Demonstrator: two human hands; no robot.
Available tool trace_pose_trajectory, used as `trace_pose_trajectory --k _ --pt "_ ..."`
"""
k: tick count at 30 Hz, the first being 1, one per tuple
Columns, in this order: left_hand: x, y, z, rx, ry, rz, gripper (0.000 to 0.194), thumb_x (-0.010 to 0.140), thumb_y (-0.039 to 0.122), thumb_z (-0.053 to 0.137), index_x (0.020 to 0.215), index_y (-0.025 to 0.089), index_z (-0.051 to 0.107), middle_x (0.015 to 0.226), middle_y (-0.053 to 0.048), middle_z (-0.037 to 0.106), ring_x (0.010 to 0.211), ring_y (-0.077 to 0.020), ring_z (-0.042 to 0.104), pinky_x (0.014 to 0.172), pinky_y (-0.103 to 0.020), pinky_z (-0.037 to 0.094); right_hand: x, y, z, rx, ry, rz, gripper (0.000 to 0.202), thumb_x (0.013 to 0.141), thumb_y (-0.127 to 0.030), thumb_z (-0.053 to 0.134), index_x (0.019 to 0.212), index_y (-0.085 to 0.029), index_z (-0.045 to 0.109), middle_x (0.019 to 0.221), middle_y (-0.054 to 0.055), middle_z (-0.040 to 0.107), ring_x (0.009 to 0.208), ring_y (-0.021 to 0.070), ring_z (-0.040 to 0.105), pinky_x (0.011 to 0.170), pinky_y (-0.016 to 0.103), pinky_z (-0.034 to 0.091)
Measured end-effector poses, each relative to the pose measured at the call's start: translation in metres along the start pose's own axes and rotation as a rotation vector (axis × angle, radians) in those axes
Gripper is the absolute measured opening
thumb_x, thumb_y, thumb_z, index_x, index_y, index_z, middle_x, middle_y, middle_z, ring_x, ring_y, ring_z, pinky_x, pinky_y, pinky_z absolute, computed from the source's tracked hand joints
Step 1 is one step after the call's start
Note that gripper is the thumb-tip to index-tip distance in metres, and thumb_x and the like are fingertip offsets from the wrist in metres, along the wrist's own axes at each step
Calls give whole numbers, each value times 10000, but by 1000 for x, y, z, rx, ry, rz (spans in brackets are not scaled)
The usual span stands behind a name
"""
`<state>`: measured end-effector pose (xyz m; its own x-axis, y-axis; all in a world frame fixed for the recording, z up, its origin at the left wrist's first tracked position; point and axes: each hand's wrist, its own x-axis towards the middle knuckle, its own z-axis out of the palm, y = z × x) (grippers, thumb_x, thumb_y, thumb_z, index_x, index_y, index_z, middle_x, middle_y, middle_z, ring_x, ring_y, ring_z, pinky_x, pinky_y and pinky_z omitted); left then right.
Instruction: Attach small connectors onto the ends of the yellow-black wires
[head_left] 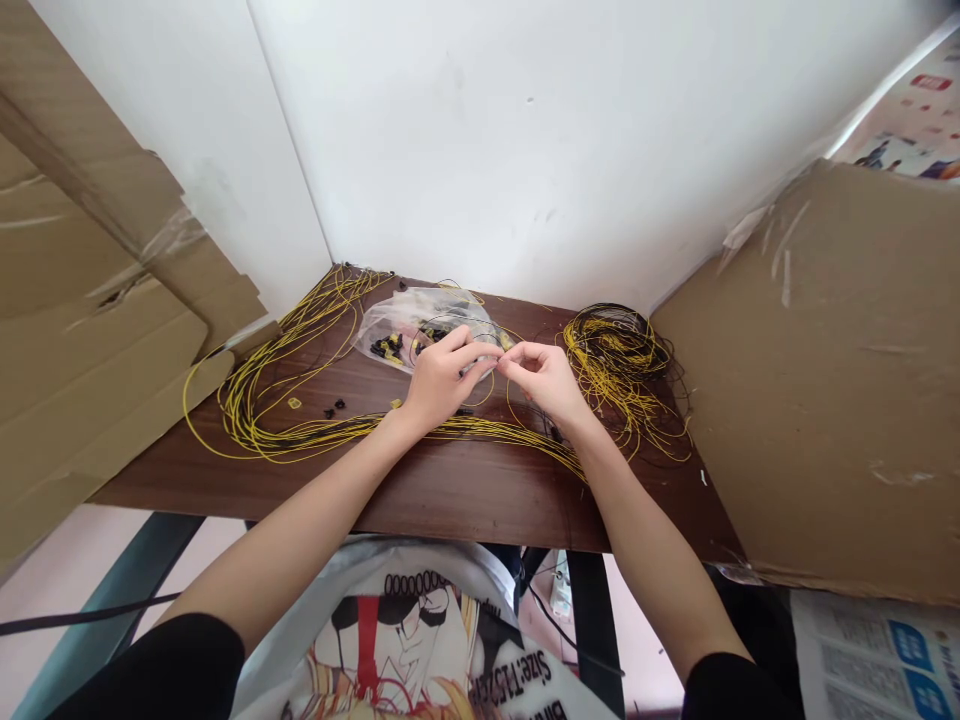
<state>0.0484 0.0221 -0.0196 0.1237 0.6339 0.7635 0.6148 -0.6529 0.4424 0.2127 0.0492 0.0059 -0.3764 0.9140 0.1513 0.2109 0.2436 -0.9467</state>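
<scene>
My left hand (448, 375) and my right hand (546, 378) meet above the middle of the table, fingertips pinched together. A thin wire (491, 392) curves down from where the fingers meet, and both hands appear closed on it; its tip is hidden by the fingers. Just behind my left hand lies a clear plastic bag (469, 305) with small black and yellow connector pieces (388, 347) in it. Under my forearms runs a long bundle of yellow and black wires (487, 428), which bends round at the left and continues to the back.
At the right lies a tangled heap of yellow and black wires (619, 370). Loose small pieces (334, 409) are scattered left of my left hand. Cardboard sheets (817, 400) flank the brown table (480, 500) on both sides, and a white wall (480, 150) rises behind it.
</scene>
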Motion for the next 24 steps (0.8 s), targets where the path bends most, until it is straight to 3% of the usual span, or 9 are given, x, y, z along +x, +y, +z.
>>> trace_pose_trajectory --k 8,17,24 --pt "0 -2 -1 21 22 13 156 886 267 546 872 198 685 685 16 416 585 -92 405 574 -220 332 -2 -2 -2 82 -10 47 198 692 -350 671 672 -156 636 483 -49 483 379 52 365 372 203 282" --pt "1 6 -2 -39 -22 -58 127 891 215 526 828 164 624 668 27 399 584 -90 403 577 -222 329 -1 -1 0 146 -7 20 219 671 -370 701 691 -156 663 557 -21 536 490 70 406 473 227 308" --pt "4 7 -1 -102 42 -130 78 836 197 591 814 162 657 656 29 378 592 -98 399 572 -229 338 1 0 1 161 61 28 175 663 -326 681 634 -160 636 521 -28 518 477 71 408 475 224 312"
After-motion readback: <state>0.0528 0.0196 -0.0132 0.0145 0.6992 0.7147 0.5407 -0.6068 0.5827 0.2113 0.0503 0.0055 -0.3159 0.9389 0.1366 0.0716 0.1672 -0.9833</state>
